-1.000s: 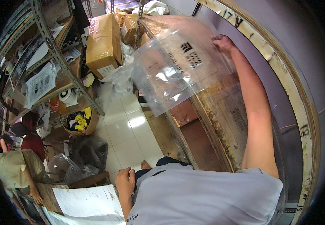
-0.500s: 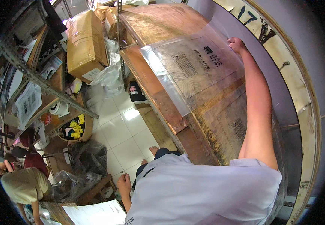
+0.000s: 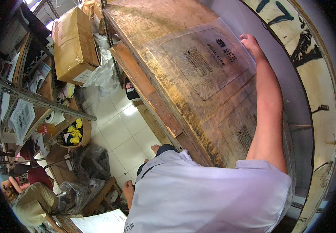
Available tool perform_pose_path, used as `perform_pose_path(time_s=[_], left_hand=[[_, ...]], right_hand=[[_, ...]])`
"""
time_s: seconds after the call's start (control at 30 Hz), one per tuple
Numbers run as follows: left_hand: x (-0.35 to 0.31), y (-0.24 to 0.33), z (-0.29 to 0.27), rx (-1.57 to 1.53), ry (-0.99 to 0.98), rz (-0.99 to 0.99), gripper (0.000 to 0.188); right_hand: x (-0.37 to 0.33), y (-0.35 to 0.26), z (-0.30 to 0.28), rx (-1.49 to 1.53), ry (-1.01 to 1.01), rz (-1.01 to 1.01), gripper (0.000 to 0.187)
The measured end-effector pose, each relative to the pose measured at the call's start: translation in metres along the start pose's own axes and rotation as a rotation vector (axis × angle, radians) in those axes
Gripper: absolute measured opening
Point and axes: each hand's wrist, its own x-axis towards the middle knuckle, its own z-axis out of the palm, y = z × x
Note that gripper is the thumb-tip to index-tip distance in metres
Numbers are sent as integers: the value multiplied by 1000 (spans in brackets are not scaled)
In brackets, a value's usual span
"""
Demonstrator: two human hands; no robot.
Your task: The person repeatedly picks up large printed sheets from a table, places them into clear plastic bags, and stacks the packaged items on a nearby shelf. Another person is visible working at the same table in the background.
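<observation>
At the far right of the work table, my right hand (image 3: 252,46) pinches the outer edge of a clear plastic film (image 3: 202,70) with a dark print. The film lies over the worn wooden table (image 3: 144,23). A similar printed film (image 3: 235,126) lies nearer to me, partly hidden by my right arm. My left hand (image 3: 128,191) hangs low at my side, away from the table. Its fingers are curled in, and no object shows in them.
A curved board (image 3: 325,108) bounds the right side. Left are a taped cardboard box (image 3: 75,46), a metal-framed shelf (image 3: 32,95) and a basket (image 3: 83,134) of cloth. White sheets (image 3: 102,223) lie low beside my left arm. A person (image 3: 36,202) bends at the lower left.
The film's near edge has dropped from a raised, shiny curl and now lies flatter on the table. My right hand keeps to its far edge; the view has shifted slightly.
</observation>
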Motion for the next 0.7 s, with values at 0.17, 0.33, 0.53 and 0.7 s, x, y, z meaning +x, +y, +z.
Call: perform_pose_path(time_s=[0.17, 0.33, 0.53, 0.7], left_hand=[[9, 28, -4, 24, -20, 14, 39], [0, 21, 5, -25, 3, -22, 38], [-5, 32, 3, -3, 1, -11, 37], [-19, 14, 2, 28, 79, -38, 37]], right_hand=[[-24, -5, -3, 105, -50, 72, 35], [-15, -39, 0, 65, -87, 48, 36], [-5, -25, 2, 88, -72, 59, 36], [10, -23, 15, -12, -16, 39, 39]])
